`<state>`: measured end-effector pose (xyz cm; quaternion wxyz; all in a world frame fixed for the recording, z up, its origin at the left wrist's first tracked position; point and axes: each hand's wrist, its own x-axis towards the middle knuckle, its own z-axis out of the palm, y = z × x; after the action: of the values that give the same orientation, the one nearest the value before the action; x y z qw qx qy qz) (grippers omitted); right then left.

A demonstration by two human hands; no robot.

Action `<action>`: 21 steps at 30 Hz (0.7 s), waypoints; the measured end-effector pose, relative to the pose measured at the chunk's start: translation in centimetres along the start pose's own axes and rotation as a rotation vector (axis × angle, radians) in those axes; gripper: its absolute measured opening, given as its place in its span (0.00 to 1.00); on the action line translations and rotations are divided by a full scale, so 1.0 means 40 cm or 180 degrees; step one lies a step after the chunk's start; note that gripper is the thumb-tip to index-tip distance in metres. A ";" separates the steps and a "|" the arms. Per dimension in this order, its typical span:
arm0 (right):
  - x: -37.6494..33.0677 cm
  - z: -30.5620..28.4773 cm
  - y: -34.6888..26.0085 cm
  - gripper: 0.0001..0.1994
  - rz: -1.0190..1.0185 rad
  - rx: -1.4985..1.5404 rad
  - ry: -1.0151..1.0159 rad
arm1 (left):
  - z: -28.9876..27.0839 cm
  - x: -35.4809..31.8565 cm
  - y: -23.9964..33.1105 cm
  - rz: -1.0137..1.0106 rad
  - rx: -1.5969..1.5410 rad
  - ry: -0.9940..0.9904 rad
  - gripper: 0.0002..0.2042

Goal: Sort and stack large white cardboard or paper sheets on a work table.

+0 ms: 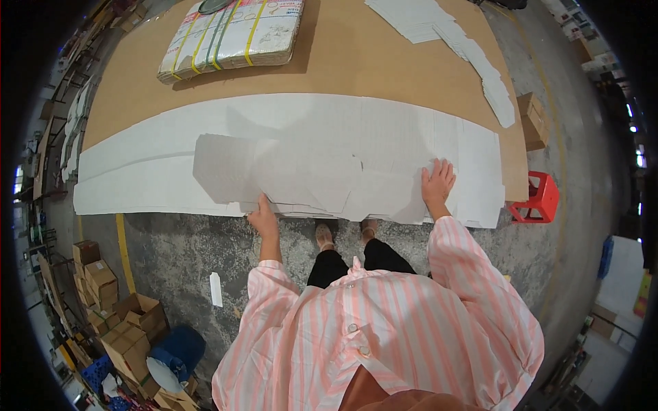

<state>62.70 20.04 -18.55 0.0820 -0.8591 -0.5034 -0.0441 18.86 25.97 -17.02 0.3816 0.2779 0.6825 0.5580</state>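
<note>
A loose stack of grey-white cardboard sheets lies along the table's near edge, over larger white cardboard sheets. My left hand is at the stack's front edge, left of the middle. One of its digits reaches over the top while the others curl at the edge of a cardboard sheet; their undersides are hidden. Flat on the right end of the stack rests my right hand, fingers stretched out and nothing held. Several sheet edges stick out unevenly between the two hands.
On the brown tabletop, a strapped bundle of flat cardboard sits far left. White cardboard pieces lie far right. A red stool and a carton stand beside the table. Cartons and a blue drum occupy the lower-left floor.
</note>
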 end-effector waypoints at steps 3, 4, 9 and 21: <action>0.004 0.002 -0.004 0.28 -0.0025 0.0008 0.0039 | 0.001 0.014 -0.003 0.0081 -0.0462 0.0042 0.15; 0.000 0.001 0.005 0.28 -0.0026 -0.0028 0.0047 | 0.009 0.012 0.005 -0.0360 -0.1091 0.0096 0.14; 0.006 0.004 0.002 0.28 -0.0023 -0.0051 0.0063 | 0.006 0.009 0.014 -0.0256 -0.0432 -0.0036 0.13; 0.001 0.000 0.019 0.28 0.0015 -0.0005 0.0043 | 0.008 -0.002 0.013 -0.0024 0.0051 -0.0186 0.14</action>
<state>63.39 19.70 -18.62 0.0847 -0.8600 -0.5008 -0.0501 19.15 26.21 -16.53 0.4013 0.2945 0.6766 0.5426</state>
